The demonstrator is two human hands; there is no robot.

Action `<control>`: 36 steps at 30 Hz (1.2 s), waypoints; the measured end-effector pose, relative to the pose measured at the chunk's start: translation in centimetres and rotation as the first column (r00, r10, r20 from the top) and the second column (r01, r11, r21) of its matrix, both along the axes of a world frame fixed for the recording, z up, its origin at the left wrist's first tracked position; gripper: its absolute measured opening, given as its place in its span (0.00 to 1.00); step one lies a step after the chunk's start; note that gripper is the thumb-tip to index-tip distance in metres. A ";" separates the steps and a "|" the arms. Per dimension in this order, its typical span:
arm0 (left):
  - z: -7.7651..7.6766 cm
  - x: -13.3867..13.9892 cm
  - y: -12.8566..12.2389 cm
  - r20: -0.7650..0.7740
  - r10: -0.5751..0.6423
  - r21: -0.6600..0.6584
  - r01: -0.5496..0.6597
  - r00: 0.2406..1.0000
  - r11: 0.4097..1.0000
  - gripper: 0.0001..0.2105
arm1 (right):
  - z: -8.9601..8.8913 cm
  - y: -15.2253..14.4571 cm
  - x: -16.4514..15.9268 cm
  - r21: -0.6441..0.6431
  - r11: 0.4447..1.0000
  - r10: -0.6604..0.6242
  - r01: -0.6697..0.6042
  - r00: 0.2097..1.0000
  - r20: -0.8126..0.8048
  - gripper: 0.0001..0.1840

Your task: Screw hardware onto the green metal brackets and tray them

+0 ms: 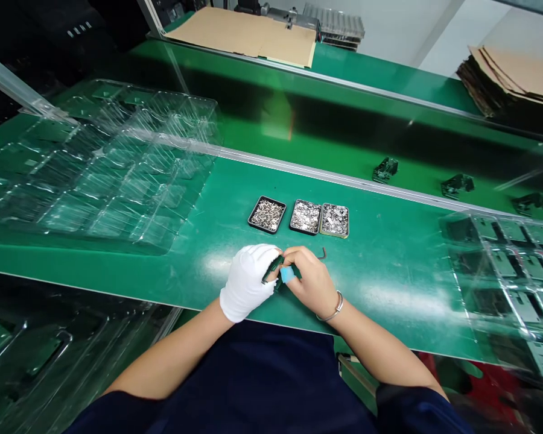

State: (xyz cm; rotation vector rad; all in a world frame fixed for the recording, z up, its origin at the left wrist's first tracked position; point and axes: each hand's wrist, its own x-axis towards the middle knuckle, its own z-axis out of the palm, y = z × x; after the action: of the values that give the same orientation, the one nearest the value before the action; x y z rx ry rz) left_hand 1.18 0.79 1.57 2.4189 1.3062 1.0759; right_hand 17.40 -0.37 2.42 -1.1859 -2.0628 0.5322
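Observation:
My left hand (250,282), in a white glove, is closed around a small dark green part (273,269) just above the bench's near side. The glove and fingers cover much of that part. My right hand (311,278) is bare, with blue tape around one finger and a bracelet at the wrist. Its thumb and fingertips are pinched together at the green part's upper edge; whatever is between them is too small to make out. Beside the right knuckles lies a small dark L-shaped hex key (323,253).
Beyond my hands stand three small trays of tiny metal pieces: a left one (267,214), a middle one (305,217) and a right one (335,220). Clear plastic trays (104,175) cover the left; another (502,265) holds green parts. Several dark parts (385,170) sit behind the rail.

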 end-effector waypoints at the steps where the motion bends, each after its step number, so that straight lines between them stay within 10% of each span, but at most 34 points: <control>1: -0.1 0.1 -0.1 -0.024 0.028 0.035 -0.027 0.999 0.999 0.08 | -0.3 0.0 0.0 0.015 1.000 0.006 -0.007 0.999 0.032 0.07; 5: -0.7 0.8 -0.8 -0.063 0.133 0.082 -0.128 0.989 0.988 0.10 | -1.3 0.2 -0.3 0.030 1.000 -0.006 0.001 0.987 0.161 0.11; 12: -1.9 0.0 -1.0 0.080 0.090 -0.215 -0.070 0.993 0.974 0.18 | 0.3 3.1 1.7 -0.159 0.986 0.047 -0.049 0.999 -0.014 0.07; 19: -2.5 -1.1 -0.6 0.189 0.110 -0.449 -0.013 0.976 0.893 0.22 | 1.4 11.3 5.3 -0.158 0.978 -0.001 0.136 0.760 0.650 0.17; 24: -1.9 -2.5 -0.9 0.287 0.093 -0.428 0.041 0.953 0.903 0.23 | 0.3 11.9 4.8 -0.109 0.987 0.006 0.118 0.651 0.759 0.16; 31: 0.4 -3.9 0.4 0.300 0.114 -0.249 -0.037 0.947 0.968 0.12 | -1.0 10.5 5.8 -0.022 0.985 -0.149 0.173 0.902 0.405 0.09; 36: 2.5 -2.5 1.8 0.230 0.017 -0.138 0.016 0.973 0.990 0.06 | -0.6 8.4 5.2 -0.341 0.937 -0.178 0.074 0.943 -0.282 0.08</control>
State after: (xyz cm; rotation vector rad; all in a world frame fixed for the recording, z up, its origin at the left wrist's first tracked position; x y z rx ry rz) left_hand -1.30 2.56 4.05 2.1212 1.2594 1.1832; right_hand 22.64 8.06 1.84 -1.3175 -1.6579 0.9610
